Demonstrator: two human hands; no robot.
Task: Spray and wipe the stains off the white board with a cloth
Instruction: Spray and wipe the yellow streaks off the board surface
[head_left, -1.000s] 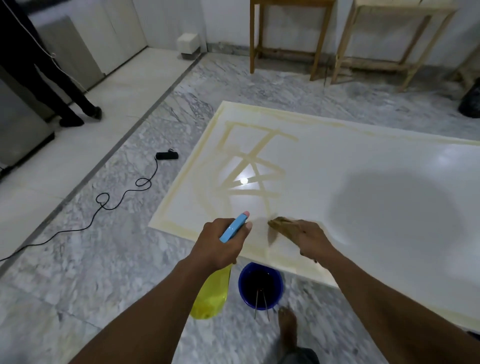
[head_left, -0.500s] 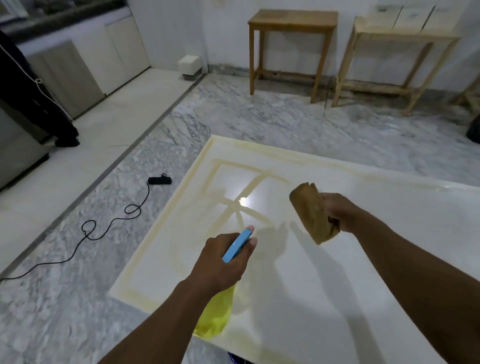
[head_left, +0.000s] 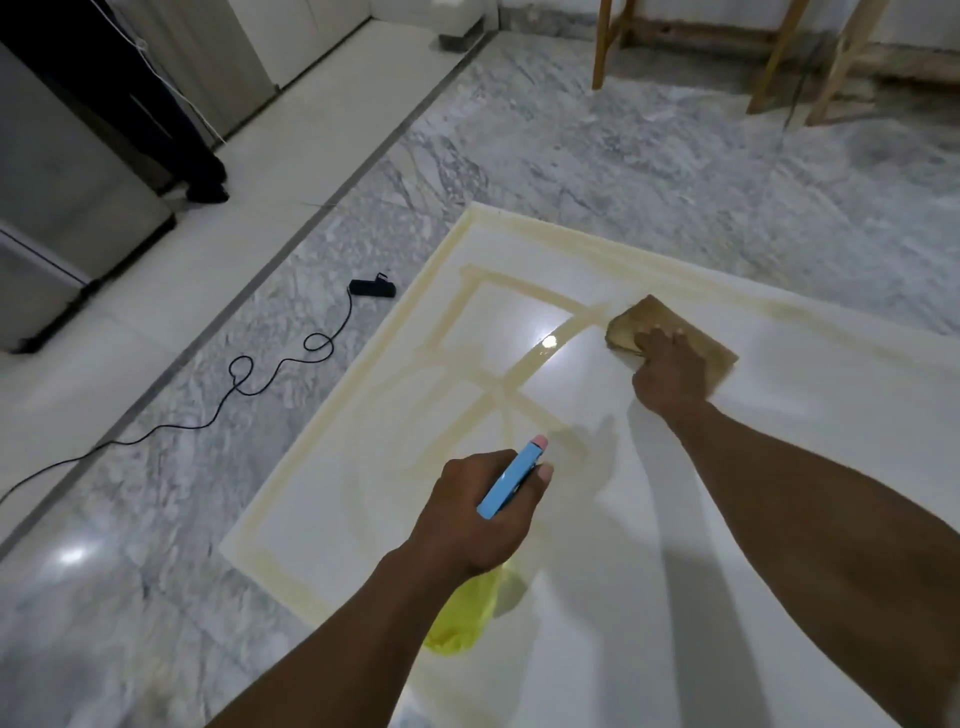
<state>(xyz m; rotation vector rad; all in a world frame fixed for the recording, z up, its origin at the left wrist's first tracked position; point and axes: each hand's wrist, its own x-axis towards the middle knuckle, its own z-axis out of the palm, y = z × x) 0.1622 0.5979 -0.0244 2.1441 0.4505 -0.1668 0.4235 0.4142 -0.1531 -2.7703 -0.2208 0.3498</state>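
Grey-veined marble floor (head_left: 675, 171): locate white board (head_left: 779, 493) lying flat on it, crossed by yellowish stains (head_left: 519, 364) toward its left end. Note right hand (head_left: 670, 371) pressing brown cloth (head_left: 644, 317) onto the end of one stain line, fingers laid flat on top. Note left hand (head_left: 483, 514) curled round spray bottle (head_left: 511, 480), held above the board, nozzle pointing forward. Expect smearing instead of removal if wiping with too little spray or a soiled cloth. Avoid overspray past the board edge: probable slick marble near black cable (head_left: 249, 379).

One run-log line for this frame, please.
left hand: holds spray bottle | right hand: presses cloth on white board | yellow stains: uncleared
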